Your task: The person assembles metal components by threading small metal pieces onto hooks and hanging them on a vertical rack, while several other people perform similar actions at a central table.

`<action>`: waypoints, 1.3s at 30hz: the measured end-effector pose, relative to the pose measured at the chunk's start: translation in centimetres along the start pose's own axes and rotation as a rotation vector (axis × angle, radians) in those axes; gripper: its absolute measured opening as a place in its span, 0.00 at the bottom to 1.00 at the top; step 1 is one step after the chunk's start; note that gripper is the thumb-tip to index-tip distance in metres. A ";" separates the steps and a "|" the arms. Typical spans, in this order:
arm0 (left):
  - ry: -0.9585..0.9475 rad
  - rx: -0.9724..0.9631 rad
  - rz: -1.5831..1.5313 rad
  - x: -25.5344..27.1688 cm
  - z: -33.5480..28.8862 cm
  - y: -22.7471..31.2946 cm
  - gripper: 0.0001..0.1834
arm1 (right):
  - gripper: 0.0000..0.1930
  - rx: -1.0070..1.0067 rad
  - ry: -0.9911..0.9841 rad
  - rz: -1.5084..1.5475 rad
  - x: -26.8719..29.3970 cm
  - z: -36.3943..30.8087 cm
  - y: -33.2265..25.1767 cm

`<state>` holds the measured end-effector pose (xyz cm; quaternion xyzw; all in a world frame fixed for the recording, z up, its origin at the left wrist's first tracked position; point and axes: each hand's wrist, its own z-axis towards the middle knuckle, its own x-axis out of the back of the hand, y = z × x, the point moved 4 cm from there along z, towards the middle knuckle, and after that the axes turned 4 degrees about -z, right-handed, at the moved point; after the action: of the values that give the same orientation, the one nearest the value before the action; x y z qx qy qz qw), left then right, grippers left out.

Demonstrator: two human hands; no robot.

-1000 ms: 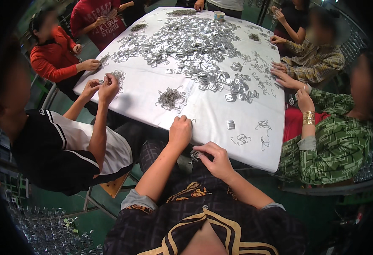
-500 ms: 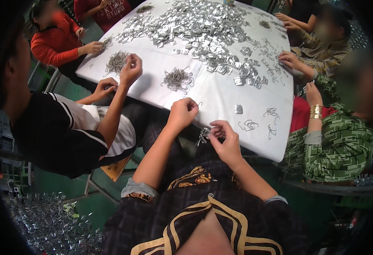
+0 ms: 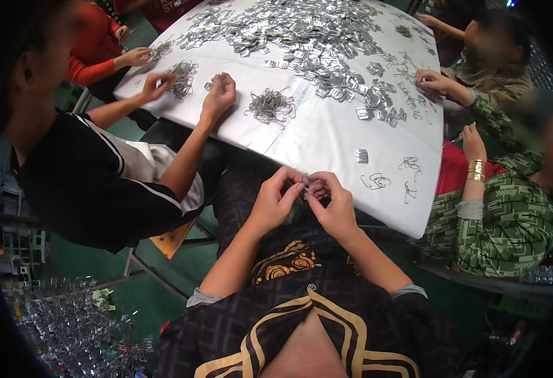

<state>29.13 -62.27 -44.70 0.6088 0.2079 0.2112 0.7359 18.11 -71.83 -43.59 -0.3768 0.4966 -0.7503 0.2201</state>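
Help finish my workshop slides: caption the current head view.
Left hand and right hand pinch small metal parts at a white table spread with curved wires and silvery plates.

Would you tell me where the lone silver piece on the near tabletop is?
In the head view, the silver piece sits right of centre, beyond the right hand on the white table, above loose wire hooks.

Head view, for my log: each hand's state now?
Left hand: closed, pinching a small grey metal piece.
Right hand: closed on it too; exact shape unclear.
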 end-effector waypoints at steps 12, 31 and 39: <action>0.149 0.024 0.015 1.4 -2.1 -0.4 0.02 | 0.36 -0.236 0.459 -0.817 15.3 14.9 17.8; 0.158 0.022 -0.016 1.4 -2.7 -1.5 0.02 | 0.22 0.071 -0.131 -0.616 3.0 11.1 10.2; 0.231 0.026 0.001 2.8 -4.1 -1.5 0.02 | 0.17 -0.196 0.160 -0.794 7.9 8.0 8.6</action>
<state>29.23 -57.58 -47.04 0.5899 0.2937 0.2778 0.6990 19.09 -85.57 -46.85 -0.4986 0.3974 -0.7530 -0.1627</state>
